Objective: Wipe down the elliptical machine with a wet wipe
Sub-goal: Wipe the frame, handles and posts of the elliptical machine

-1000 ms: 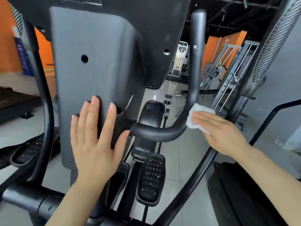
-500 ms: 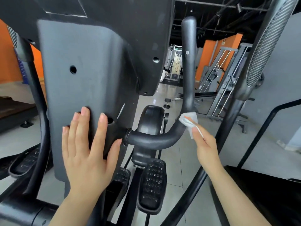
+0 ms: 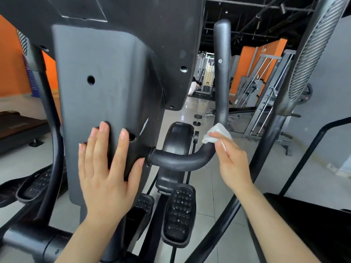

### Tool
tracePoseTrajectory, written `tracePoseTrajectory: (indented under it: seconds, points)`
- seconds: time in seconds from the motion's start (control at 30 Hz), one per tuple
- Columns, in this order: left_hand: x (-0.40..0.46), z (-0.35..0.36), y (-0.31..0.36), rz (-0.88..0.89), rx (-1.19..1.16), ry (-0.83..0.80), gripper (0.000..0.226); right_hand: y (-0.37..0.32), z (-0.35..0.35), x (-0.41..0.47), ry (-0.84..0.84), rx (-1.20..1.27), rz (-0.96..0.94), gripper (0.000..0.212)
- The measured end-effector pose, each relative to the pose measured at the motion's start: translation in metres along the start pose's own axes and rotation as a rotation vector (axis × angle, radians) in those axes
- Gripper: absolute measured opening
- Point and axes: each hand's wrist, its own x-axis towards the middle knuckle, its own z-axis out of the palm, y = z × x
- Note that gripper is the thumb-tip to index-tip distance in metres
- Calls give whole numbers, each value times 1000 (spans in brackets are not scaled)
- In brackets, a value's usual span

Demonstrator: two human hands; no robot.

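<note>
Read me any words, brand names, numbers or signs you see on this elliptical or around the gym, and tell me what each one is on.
None can be read.
Elliptical console column: no print visible.
Blue board on the orange wall: pale lines, too blurred.
Green sign above the far cable machine: too small.
Small notice on the orange pillar: too small.

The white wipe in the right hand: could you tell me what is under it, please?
The wet wipe lies on the bend of the black handlebar, pressed by the right hand. The bar surface beneath is covered.
</note>
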Motion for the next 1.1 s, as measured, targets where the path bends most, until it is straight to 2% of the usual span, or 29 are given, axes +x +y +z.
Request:
tracePoseTrajectory:
  seconds: [0.1, 0.17, 0.23, 0.27, 0.4, 0.43, 0.5, 0.6, 0.73, 0.9, 1.0, 1.1]
  points:
    - [-1, 0, -1, 6, 0, -3, 54, -32, 15, -28, 12, 1, -62, 35]
    - [-1, 0, -1, 6, -3, -1, 54, -44, 15, -45, -65, -7, -153, 38]
    - [-1, 0, -1, 4, -9, -1, 54, -49, 2, -41, -152, 48, -149, 39]
    - [-1, 0, 0, 3, -11, 0, 54, -47, -7, -30, -136, 55, -148, 39]
    - [-1, 0, 0, 8, -4, 10, 53, -41, -35, 52, 246, -81, -266, 39]
    - [0, 0, 0, 11, -2, 7, 54, -38, -36, 77, 295, -129, -297, 38]
    - [0, 0, 0, 13, 3, -2, 54, -26, -31, 119, 280, -193, -308, 39]
    - [1, -1, 1, 10, 0, -10, 53, -4, -17, 128, 238, -124, -219, 42]
    - [2, -1, 1, 15, 20, -4, 53, 21, -6, 88, 211, -67, -211, 42]
    - [1, -1, 2, 16, 35, -2, 54, 39, 5, 34, 121, 2, -74, 46]
    - [2, 0, 3, 15, 37, 11, 54, 32, 11, 6, 136, 142, 100, 38]
    - [4, -1, 4, 13, 26, 4, 54, 9, 25, -23, 224, 324, 278, 41]
